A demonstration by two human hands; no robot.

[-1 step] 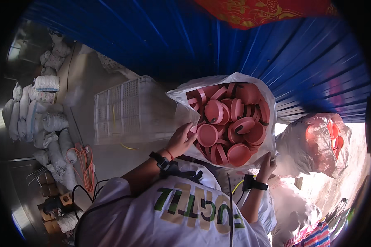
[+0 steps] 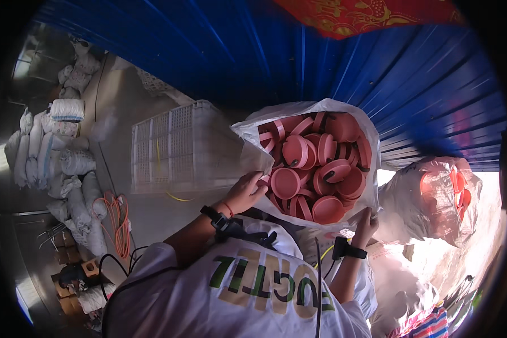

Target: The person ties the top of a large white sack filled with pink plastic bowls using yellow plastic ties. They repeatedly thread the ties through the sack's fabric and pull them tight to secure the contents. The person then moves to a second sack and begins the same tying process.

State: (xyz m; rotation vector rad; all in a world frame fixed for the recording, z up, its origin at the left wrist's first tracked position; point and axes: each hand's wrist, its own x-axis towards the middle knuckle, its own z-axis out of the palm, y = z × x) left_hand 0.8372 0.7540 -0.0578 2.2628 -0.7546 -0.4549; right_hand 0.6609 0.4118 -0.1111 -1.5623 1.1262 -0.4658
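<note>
A white woven sack (image 2: 250,135) stands with its mouth wide, filled with pink round plastic pieces (image 2: 285,183). They look like shallow lids or dishes, several with narrow curved edges turned up. My left hand (image 2: 245,191) is closed on the left side of the sack's rim, beside the pink pieces; its fingertips are partly hidden by the sack's fold. At the near right corner of the rim, my right hand (image 2: 366,226) pinches the sack's edge. Both wrists wear black bands.
A white plastic crate (image 2: 172,147) stands left of the sack, and a blue corrugated wall (image 2: 265,62) rises beyond it. Another white sack (image 2: 403,194) with orange-red pieces is at the right. Stuffed sacks (image 2: 76,163) and a coiled orange cord (image 2: 118,225) lie far left.
The whole view has shifted very slightly. Both hands keep their places on the sack's rim.
</note>
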